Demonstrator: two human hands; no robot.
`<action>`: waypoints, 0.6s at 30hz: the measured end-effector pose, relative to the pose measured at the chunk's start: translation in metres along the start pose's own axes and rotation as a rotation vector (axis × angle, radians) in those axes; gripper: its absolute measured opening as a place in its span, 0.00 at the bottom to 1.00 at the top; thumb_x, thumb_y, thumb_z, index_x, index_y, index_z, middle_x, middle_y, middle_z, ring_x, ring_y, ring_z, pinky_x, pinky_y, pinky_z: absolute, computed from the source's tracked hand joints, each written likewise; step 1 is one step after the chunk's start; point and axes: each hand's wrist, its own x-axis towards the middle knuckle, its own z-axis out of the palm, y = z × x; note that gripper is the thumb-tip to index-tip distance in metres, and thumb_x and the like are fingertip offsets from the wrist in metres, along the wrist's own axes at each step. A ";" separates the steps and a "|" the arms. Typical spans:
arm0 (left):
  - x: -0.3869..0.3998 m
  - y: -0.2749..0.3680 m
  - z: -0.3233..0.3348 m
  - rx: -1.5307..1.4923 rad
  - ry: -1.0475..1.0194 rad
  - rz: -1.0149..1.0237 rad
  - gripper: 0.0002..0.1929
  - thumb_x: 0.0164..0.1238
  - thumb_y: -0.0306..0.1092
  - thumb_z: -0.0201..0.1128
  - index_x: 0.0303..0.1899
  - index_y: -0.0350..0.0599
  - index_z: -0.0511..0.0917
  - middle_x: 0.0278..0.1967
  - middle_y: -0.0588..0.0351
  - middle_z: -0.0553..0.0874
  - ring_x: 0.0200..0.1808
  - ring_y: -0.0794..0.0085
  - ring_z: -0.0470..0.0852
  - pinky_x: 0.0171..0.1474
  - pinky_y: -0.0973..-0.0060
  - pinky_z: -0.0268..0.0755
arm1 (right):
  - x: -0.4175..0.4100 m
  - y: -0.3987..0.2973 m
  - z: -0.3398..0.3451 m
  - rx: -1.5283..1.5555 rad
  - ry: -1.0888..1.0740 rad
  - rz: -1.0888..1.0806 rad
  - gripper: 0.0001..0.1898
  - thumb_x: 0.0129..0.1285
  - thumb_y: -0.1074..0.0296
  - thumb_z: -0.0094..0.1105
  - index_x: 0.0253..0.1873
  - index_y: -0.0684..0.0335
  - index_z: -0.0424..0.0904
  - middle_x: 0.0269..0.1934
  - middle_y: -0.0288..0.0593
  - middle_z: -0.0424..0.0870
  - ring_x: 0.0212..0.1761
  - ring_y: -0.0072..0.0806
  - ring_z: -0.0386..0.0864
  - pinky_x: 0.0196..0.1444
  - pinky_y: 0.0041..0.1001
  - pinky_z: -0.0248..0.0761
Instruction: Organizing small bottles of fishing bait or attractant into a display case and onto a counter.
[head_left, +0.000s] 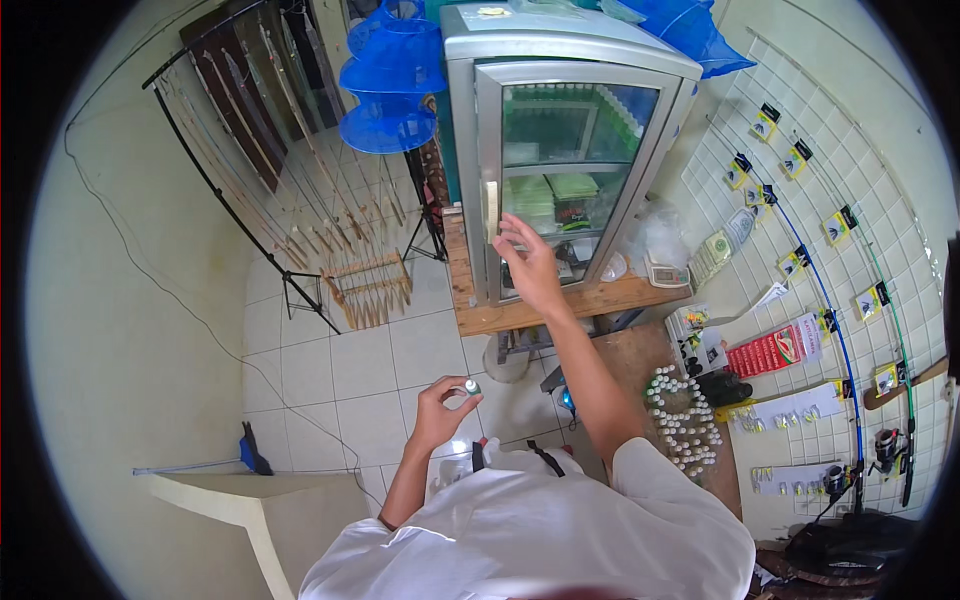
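Between the thumb and fingers of my left hand (437, 412) is a small bottle (472, 388) with a white cap, held above the tiled floor. My right hand (531, 264) reaches to the glass-fronted display cabinet (574, 73). Its fingers are spread beside the pale vertical door handle (491, 212); whether they touch it is hard to tell. The cabinet door looks closed or nearly so. Behind its glass are stacked green packets (531, 199) and a dark-labelled packet (573, 213). The cabinet stands on a wooden table (487, 321).
Many white-capped bottles (679, 420) crowd a brown surface at my right. A small digital scale (667, 275) sits beside the cabinet. Fishing rods (300, 187) lean on a black rack at left, near blue mesh nets (390, 82). Tackle packets hang on the wall grid (817, 187).
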 end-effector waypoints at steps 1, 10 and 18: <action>-0.002 0.001 -0.005 0.015 -0.002 -0.020 0.13 0.64 0.21 0.75 0.49 0.34 0.85 0.45 0.54 0.88 0.47 0.73 0.87 0.54 0.74 0.81 | 0.003 0.002 0.006 -0.008 0.038 -0.014 0.26 0.71 0.62 0.68 0.70 0.66 0.76 0.59 0.49 0.85 0.59 0.33 0.83 0.52 0.30 0.79; -0.013 -0.010 -0.017 0.009 0.048 -0.020 0.16 0.61 0.24 0.78 0.50 0.34 0.86 0.45 0.51 0.89 0.46 0.73 0.87 0.51 0.74 0.82 | 0.008 0.014 0.015 -0.053 0.087 -0.048 0.24 0.70 0.64 0.69 0.66 0.70 0.79 0.55 0.47 0.84 0.56 0.30 0.83 0.48 0.28 0.79; -0.010 -0.012 -0.007 -0.007 0.010 0.003 0.16 0.61 0.24 0.78 0.50 0.35 0.86 0.45 0.52 0.89 0.45 0.73 0.86 0.50 0.75 0.81 | -0.050 -0.008 -0.025 0.007 0.011 -0.023 0.21 0.68 0.69 0.71 0.62 0.70 0.80 0.53 0.43 0.86 0.53 0.27 0.83 0.50 0.28 0.78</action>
